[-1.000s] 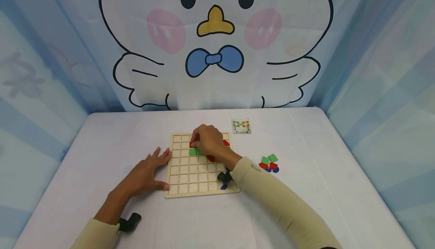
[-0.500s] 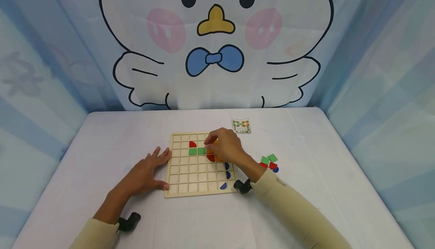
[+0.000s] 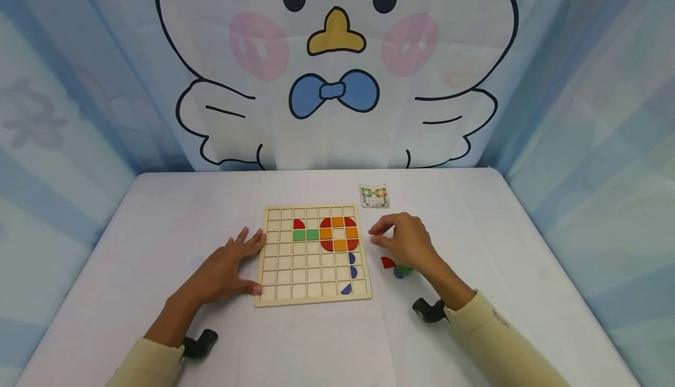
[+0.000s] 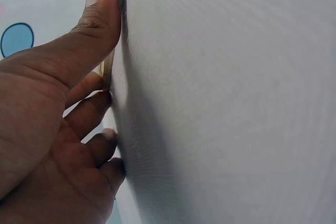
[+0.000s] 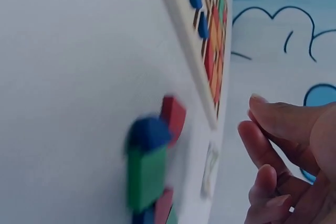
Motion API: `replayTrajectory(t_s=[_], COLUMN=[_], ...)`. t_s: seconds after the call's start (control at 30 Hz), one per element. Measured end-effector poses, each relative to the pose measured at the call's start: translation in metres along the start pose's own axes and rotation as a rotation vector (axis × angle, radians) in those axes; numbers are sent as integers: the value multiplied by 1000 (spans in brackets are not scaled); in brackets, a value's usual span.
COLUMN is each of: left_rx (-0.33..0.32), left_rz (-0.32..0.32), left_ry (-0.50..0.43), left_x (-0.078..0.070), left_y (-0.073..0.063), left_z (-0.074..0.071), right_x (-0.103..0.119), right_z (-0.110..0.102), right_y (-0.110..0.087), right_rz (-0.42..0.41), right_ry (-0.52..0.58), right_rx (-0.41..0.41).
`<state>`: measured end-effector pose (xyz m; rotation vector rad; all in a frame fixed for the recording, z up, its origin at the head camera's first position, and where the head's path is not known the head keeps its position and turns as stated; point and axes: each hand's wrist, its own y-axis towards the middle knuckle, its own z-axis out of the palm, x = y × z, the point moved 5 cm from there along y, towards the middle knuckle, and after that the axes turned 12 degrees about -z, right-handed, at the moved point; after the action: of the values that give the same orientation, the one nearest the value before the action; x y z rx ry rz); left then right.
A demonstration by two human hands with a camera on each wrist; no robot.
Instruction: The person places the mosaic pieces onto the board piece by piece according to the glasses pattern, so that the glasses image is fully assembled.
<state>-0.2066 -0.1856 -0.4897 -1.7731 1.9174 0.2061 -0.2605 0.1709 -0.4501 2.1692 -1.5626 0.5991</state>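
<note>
My left hand (image 3: 232,267) rests along the left edge of a wooden grid board (image 3: 285,291), thumb and fingers spread. In the left wrist view, the thumb and index finger of that left hand (image 4: 63,108) touch the board's edge. On the board sit red quarter-rounds (image 3: 299,224), green squares (image 3: 299,235), orange squares (image 3: 337,245) and blue pieces (image 3: 354,271). My right hand (image 3: 406,240) hovers right of the board with bent fingers. In the right wrist view, a gap shows between its thumb and index finger, with nothing visible held.
Loose pieces lie under my right hand: a red one (image 3: 387,262), a green block (image 5: 146,177) and a blue one (image 5: 149,134), with others partly hidden. A small pattern card (image 3: 374,196) lies behind the board on the white-covered table (image 3: 316,340). A printed curtain (image 3: 337,135) hangs behind.
My right hand has drawn back from the red quarter-round at the board's upper left and moved right. Some loose pieces now show closer to the board. The left hand has stayed put.
</note>
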Motion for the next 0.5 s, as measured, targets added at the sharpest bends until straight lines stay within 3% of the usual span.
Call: replayTrajectory(t_s=[0.27,0.5], left_rx=[10,5], left_rz=[1,6], left_ry=[-3,1], left_x=[-2,-1], left_y=[0,0], left_z=[0,0], right_x=[-44,-70], right_z=[-24,-39], right_y=[-29,-42], right_rz=[26,68], right_ry=[-39,-66], right_rx=[-12,-19])
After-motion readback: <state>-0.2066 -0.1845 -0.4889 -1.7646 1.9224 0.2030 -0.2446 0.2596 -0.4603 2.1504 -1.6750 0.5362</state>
